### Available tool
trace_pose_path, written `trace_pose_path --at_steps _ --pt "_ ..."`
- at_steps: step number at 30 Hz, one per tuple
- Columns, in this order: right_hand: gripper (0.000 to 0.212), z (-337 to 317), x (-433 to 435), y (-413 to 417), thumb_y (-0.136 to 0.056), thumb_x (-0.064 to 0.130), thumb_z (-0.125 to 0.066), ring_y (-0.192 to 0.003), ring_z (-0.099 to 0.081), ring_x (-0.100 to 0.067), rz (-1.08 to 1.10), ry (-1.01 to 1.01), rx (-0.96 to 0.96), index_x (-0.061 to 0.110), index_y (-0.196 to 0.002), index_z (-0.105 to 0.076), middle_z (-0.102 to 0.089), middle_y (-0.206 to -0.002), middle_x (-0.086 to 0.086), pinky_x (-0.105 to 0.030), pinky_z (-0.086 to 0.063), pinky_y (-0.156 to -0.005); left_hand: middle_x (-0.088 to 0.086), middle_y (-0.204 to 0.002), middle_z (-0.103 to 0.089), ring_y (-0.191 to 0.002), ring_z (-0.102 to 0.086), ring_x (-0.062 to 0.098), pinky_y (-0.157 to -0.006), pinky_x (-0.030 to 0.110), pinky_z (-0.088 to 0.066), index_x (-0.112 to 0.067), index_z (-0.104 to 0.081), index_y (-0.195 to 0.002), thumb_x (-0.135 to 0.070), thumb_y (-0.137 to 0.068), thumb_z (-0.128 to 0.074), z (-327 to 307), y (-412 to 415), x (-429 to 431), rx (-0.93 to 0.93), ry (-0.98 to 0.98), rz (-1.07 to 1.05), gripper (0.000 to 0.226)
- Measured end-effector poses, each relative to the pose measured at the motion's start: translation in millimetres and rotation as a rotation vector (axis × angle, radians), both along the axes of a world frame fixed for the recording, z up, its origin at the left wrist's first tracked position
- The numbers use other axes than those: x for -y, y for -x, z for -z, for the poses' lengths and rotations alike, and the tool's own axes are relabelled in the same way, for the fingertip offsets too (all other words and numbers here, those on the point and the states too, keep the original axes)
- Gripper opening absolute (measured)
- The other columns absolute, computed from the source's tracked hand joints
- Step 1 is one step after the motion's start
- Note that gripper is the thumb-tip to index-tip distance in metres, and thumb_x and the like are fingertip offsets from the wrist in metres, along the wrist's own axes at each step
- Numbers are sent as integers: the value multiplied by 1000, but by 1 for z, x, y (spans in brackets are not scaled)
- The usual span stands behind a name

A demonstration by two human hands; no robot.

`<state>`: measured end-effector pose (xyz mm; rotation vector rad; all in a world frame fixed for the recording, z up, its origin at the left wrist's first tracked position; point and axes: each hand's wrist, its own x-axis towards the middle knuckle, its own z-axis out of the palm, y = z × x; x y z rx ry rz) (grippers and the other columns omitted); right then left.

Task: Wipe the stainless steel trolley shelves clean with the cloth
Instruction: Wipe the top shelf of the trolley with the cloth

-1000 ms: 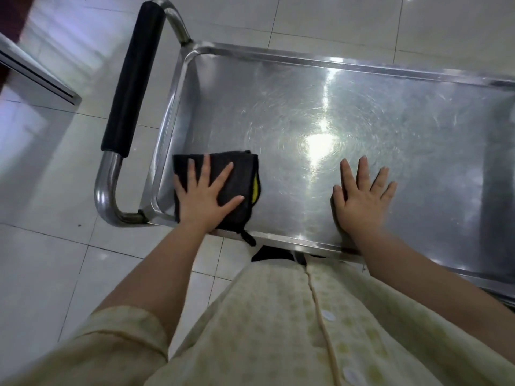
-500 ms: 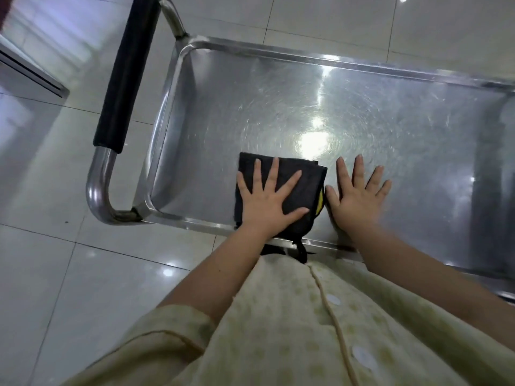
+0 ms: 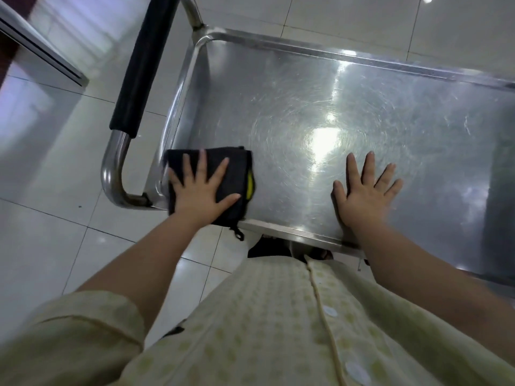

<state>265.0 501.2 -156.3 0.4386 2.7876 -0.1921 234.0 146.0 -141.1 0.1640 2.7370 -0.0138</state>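
At the near left corner of the top shelf (image 3: 362, 107): dark cloth (image 3: 237, 168), folded into a thick rectangle. Yellow strip shows along its right edge. A small dark loop hangs from its near corner over the shelf's near rim. The cloth's left edge lies against the raised left rim.

Left hand (image 3: 202, 195) lies flat on the cloth, palm down, fingers (image 3: 202, 168) straight and spread apart, pressing rather than gripping.

Right hand (image 3: 362, 201) lies flat on bare steel by the near edge, well apart from the cloth, its fingers also straight and splayed, holding nothing.

Shelf surface: brushed stainless steel, fine circular scuff marks, bright ceiling-light glare between the hands.

Tubular handle with black grip (image 3: 139, 71) off the left end. Glossy pale floor tiles (image 3: 55, 218) below. Pale yellow patterned shirt (image 3: 278, 316) in the foreground.
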Motion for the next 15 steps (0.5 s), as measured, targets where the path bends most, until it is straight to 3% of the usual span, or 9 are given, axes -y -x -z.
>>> trace_pose_path --at_steps 4,7,11,15 --pt "65 0 2 -1 -94 60 -15 -146 18 -43 -13 3 7 45 -150 14 16 -163 1 -64 12 -113 7 -161 26 -142 29 42 -104 72 19 -49 22 -147 -89 -77 -9 5 -20 -97 25 -79 134 87" --pt "64 -3 0 -1 -95 61 -15 -146 19 -42 -23 18 15 45 -151 11 16 -163 2 -64 11 -113 3 -162 24 -143 29 38 -104 70 21 -52 20 -147 -90 -77 -10 7 -25 -122 3 -105 147 85" --pt "65 -5 3 -1 -95 61 -16 -145 20 -42 -38 25 24 44 -151 11 18 -163 2 -64 12 -113 -4 -163 19 -146 23 30 -110 70 9 -59 17 -144 -94 -73 -11 11 -21 -59 -65 -91 38 85" --pt "66 -3 3 1 -93 63 -14 -145 21 -42 -31 34 40 46 -150 13 19 -162 3 -64 13 -113 -3 -163 18 -149 15 34 -112 67 6 -62 22 -141 -97 -67 -4 4 -5 25 -65 -21 -156 85"
